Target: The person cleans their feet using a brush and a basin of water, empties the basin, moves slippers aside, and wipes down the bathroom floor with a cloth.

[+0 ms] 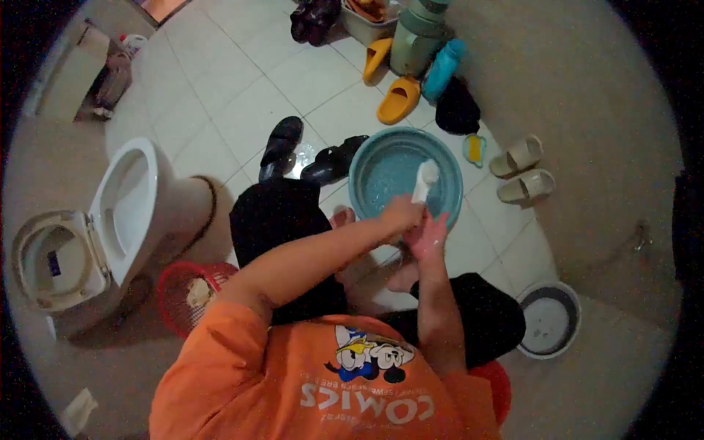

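Observation:
My left hand (402, 214) is closed around the lower end of a white, long-handled object (425, 182), perhaps a brush or scoop, whose wide end points up over the basin. Close beside it, touching or nearly touching, is my right hand (427, 238), with its fingers apart and something white and wet, like foam, on the skin. Both hands are at the near rim of a round blue-green basin (361, 165) on the tiled floor. Water appears to lie in the basin.
Black wet shoes (326, 165) lie left of the basin. Yellow slippers (400, 101), a green container (416, 44) and beige slippers (525, 187) stand beyond and right. A toilet (165, 198), red basket (172, 297) and grey-white bucket (576, 319) are around me.

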The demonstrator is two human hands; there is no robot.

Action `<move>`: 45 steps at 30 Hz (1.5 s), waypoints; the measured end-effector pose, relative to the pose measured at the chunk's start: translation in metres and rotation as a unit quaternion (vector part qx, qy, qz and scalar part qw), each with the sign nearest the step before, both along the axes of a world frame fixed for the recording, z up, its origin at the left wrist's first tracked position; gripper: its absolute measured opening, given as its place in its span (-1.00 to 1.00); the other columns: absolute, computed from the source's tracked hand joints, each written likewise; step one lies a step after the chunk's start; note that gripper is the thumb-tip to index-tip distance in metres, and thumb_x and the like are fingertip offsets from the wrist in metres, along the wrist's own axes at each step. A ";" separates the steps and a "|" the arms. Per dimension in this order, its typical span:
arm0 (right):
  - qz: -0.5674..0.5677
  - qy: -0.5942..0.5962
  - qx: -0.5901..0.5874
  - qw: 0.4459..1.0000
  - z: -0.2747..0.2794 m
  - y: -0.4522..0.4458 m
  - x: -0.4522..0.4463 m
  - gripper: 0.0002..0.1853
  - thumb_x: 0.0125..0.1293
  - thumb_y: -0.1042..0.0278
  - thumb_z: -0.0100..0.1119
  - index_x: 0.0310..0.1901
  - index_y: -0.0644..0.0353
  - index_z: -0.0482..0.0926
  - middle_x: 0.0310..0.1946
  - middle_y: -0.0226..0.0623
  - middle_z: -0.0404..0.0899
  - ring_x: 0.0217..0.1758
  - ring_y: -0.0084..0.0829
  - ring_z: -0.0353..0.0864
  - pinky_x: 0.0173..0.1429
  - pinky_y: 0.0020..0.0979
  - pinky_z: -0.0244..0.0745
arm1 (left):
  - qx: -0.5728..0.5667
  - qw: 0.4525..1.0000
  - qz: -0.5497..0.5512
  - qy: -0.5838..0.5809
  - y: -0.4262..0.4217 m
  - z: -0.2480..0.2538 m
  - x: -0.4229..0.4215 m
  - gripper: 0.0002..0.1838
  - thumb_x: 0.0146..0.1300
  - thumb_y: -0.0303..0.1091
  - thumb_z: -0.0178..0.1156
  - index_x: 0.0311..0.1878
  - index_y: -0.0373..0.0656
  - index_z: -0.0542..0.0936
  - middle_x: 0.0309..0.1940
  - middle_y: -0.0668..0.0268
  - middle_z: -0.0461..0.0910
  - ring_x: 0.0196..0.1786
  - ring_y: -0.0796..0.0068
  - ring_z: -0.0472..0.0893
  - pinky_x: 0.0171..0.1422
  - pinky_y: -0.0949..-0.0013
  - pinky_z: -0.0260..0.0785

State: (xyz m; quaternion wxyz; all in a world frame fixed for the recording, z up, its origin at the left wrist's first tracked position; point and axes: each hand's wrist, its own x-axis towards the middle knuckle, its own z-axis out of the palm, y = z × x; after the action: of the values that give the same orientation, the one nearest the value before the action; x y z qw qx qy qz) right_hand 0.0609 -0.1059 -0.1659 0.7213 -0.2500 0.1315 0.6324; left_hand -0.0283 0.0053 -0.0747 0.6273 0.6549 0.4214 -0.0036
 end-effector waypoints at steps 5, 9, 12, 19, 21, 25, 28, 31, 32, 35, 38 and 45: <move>0.058 -0.152 -0.077 0.984 -0.017 0.010 -0.026 -0.48 0.41 -0.06 -0.12 0.13 0.25 0.43 -0.01 -0.13 0.56 0.05 -0.14 0.52 0.19 -0.13 0.39 | -0.080 0.996 -0.014 0.029 -0.030 -0.026 -0.051 -0.55 0.34 -0.06 0.03 0.18 -0.12 0.43 -0.42 0.25 0.58 -0.55 0.41 0.53 -0.52 0.29 0.40; 0.132 -0.202 -0.178 0.954 -0.057 0.004 -0.041 -0.65 0.38 0.19 -0.01 0.00 0.33 0.49 -0.19 -0.09 0.59 -0.16 -0.16 0.62 -0.07 -0.13 0.53 | -0.074 0.981 -0.149 0.099 -0.044 -0.047 -0.097 -0.50 0.36 0.03 0.01 0.18 -0.15 0.44 -0.27 0.16 0.61 -0.36 0.29 0.66 -0.33 0.22 0.52; 0.145 -0.546 -0.322 0.760 -0.108 0.005 -0.060 -0.73 0.32 0.43 -0.04 0.01 0.34 0.41 -0.25 -0.02 0.59 -0.37 -0.19 0.65 -0.31 -0.20 0.61 | 0.209 0.935 -0.222 0.183 -0.050 -0.082 -0.121 -0.50 0.36 0.03 0.04 0.16 -0.17 0.46 -0.11 0.02 0.61 -0.07 0.08 0.64 -0.02 0.10 0.50; 0.339 -0.661 -0.348 0.572 -0.068 0.015 -0.071 -0.66 0.24 0.42 0.09 0.03 0.29 0.34 -0.20 0.09 0.60 -0.33 -0.12 0.71 -0.40 -0.23 0.62 | 0.196 0.927 -0.225 0.226 -0.029 -0.070 -0.156 -0.57 0.29 -0.08 0.13 0.06 -0.20 0.54 -0.04 0.03 0.61 0.05 0.03 0.57 0.12 0.09 0.41; 0.370 -0.582 -0.329 0.644 -0.012 0.011 -0.071 -0.58 0.16 0.38 0.23 0.03 0.26 0.36 -0.13 0.05 0.60 -0.21 -0.06 0.70 -0.20 -0.15 0.62 | 0.192 0.931 -0.213 0.225 -0.027 -0.059 -0.156 -0.58 0.29 -0.08 0.13 0.05 -0.20 0.55 -0.06 0.02 0.61 0.04 0.02 0.58 0.12 0.08 0.41; 0.241 -0.774 -0.362 0.461 -0.056 0.010 -0.067 -0.53 0.10 0.30 0.33 0.02 0.22 0.40 -0.11 -0.03 0.61 -0.08 -0.05 0.66 -0.03 -0.09 0.57 | 0.265 0.918 -0.232 0.182 -0.025 -0.070 -0.161 -0.58 0.35 -0.08 0.09 0.11 -0.19 0.50 -0.18 0.00 0.65 -0.12 0.00 0.64 0.00 0.04 0.47; 0.398 -0.748 -0.348 0.402 -0.057 0.002 -0.059 -0.55 0.13 0.28 0.30 0.03 0.20 0.41 -0.09 -0.04 0.61 0.01 -0.05 0.62 0.02 -0.09 0.55 | 0.240 0.922 -0.237 0.194 -0.029 -0.067 -0.160 -0.58 0.34 -0.07 0.09 0.11 -0.18 0.51 -0.18 0.00 0.65 -0.14 -0.01 0.64 0.01 0.01 0.47; 0.416 -0.748 -0.350 0.382 -0.064 -0.006 -0.052 -0.61 0.16 0.27 0.27 0.00 0.20 0.46 -0.07 -0.05 0.61 0.00 -0.05 0.62 0.02 -0.10 0.55 | 0.217 0.903 -0.289 0.232 -0.035 -0.042 -0.150 -0.57 0.34 -0.07 0.10 0.10 -0.18 0.51 -0.16 0.01 0.65 -0.10 -0.04 0.64 0.03 0.00 0.46; 0.397 -0.746 -0.367 0.389 -0.074 -0.007 -0.050 -0.63 0.17 0.26 0.26 -0.02 0.20 0.48 -0.07 -0.06 0.61 0.01 -0.05 0.62 0.02 -0.10 0.55 | 0.246 0.911 -0.280 0.179 -0.035 -0.082 -0.158 -0.57 0.33 -0.05 0.10 0.09 -0.18 0.52 -0.18 0.03 0.66 -0.11 -0.02 0.64 0.03 0.01 0.47; 0.355 -0.737 -0.405 0.409 -0.066 -0.009 -0.042 -0.65 0.18 0.23 0.28 -0.05 0.19 0.52 -0.08 -0.08 0.61 0.01 -0.06 0.63 0.00 -0.08 0.56 | 0.219 0.924 -0.279 0.146 -0.039 -0.073 -0.146 -0.57 0.33 -0.06 0.10 0.08 -0.18 0.53 -0.19 0.05 0.66 -0.11 0.00 0.64 0.01 0.02 0.48; 0.385 -0.726 -0.421 0.384 -0.090 -0.007 -0.023 -0.61 0.14 0.18 0.34 -0.04 0.16 0.52 -0.08 -0.08 0.60 -0.01 -0.04 0.63 -0.02 -0.07 0.57 | 0.212 0.926 -0.282 0.132 -0.039 -0.070 -0.134 -0.59 0.33 -0.09 0.10 0.09 -0.18 0.53 -0.17 0.07 0.67 -0.09 0.02 0.64 0.02 0.04 0.48; 0.398 -0.756 -0.393 0.339 -0.107 -0.015 -0.016 -0.37 0.05 0.05 0.42 0.09 0.14 0.40 -0.06 -0.10 0.57 -0.06 0.00 0.64 -0.04 -0.06 0.58 | 0.200 0.937 -0.257 0.124 -0.025 -0.077 -0.138 -0.61 0.36 -0.11 0.08 0.08 -0.19 0.52 -0.19 0.03 0.66 -0.11 0.02 0.65 0.00 0.05 0.48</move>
State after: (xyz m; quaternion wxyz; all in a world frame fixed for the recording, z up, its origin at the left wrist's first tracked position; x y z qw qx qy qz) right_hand 0.0447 -0.1210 -0.2733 -0.0058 -0.8988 -0.3522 0.2610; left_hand -0.1664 -0.0196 -0.1521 0.4041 0.8470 0.3053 -0.1614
